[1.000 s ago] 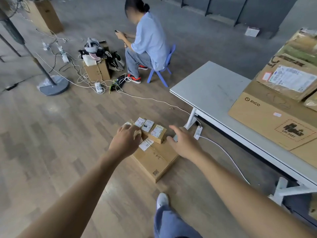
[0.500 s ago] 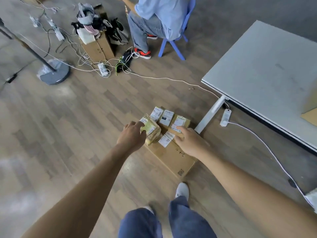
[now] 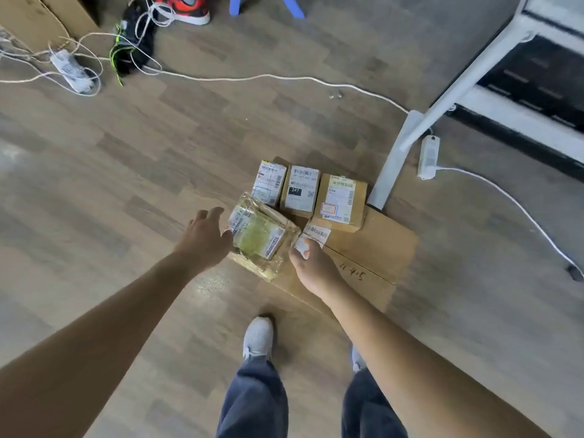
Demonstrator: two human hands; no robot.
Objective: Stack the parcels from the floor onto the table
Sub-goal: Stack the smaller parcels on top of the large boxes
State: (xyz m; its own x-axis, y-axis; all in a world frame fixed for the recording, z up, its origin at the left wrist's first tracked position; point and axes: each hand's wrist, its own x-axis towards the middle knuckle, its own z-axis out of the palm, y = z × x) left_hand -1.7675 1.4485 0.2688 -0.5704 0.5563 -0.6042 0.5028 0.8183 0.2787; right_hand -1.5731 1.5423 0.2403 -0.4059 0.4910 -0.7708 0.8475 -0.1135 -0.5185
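**Position of the work item.** At the centre of the frame, the tape-wrapped parcel (image 3: 259, 240) sits tilted between both hands. Its lower edge is over the left corner of the flat carton (image 3: 376, 248), which lies on the wood floor (image 3: 126, 159). We cannot tell whether the parcel is clear of the carton.

**Left hand (image 3: 205, 237).** The fingers are straight and spread, and the thumb side lies against the parcel's left edge. We read this as contact only, with no closed grasp.

**Right hand (image 3: 314, 268).** The thumb presses on the parcel's right corner. The other fingers are hidden beneath the parcel, and we read this as a pinch on that corner.

**Remaining stock.** Just above the held parcel, 3 small parcels (image 3: 300, 191) stand in a row, labels up and side by side, on the carton's upper part.

**Surroundings.**
- The white table leg (image 3: 395, 165) comes down just right of that row.
- A power strip (image 3: 428, 157) lies just right of the leg.
- A white cable (image 3: 252, 78) crosses the upper frame.
- At bottom centre we see 2 legs in blue trousers (image 3: 256, 403) and a white shoe (image 3: 258, 338).
- At the top edge we see an orange shoe (image 3: 185, 9).
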